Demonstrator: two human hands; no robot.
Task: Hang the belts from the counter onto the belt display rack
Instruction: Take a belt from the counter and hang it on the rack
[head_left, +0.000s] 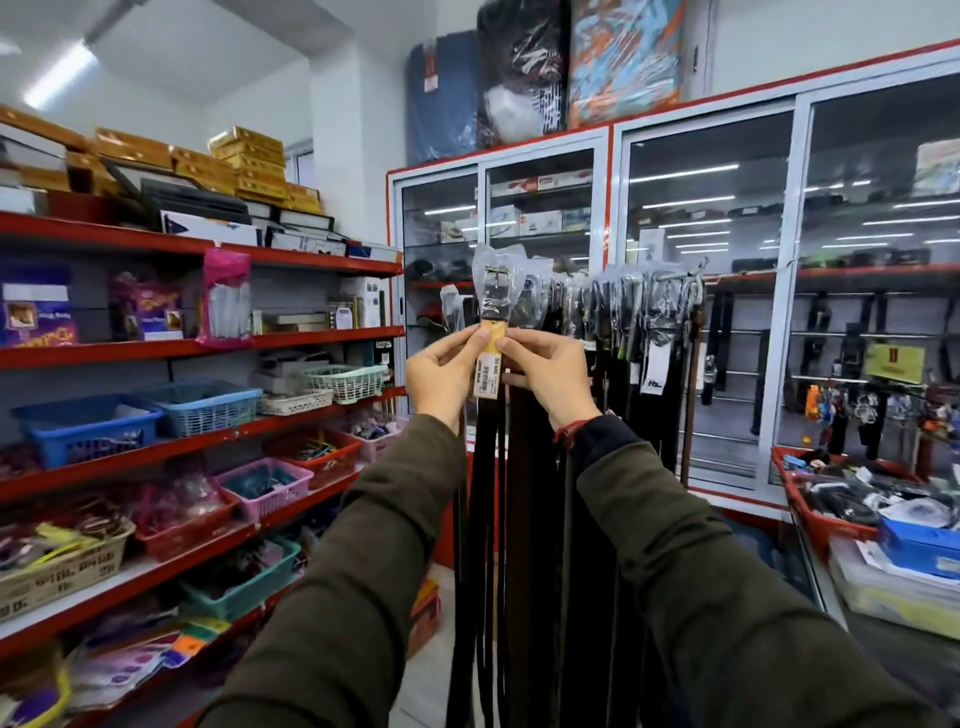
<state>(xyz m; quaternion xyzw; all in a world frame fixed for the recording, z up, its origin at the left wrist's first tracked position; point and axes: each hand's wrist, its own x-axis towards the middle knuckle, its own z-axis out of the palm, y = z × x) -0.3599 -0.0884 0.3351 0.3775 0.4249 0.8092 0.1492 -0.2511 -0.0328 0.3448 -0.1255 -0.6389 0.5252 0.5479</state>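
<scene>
A black belt (487, 467) with a plastic-wrapped buckle and a yellow price tag (491, 364) hangs straight down in front of me. My left hand (447, 371) and my right hand (550, 371) both pinch it at the tag, just below the buckle. Behind it the belt display rack (670, 278) runs to the right, crowded with several hanging dark belts (613, 364) whose buckles are bagged in plastic. Whether the held belt's buckle is hooked on the rack is hidden by the wrapping.
Red shelves (208, 436) with baskets of small goods fill the left side. A glass cabinet (737, 312) stands behind the rack. At the right, a counter (883, 613) carries a red tray (810, 512) of items and boxes.
</scene>
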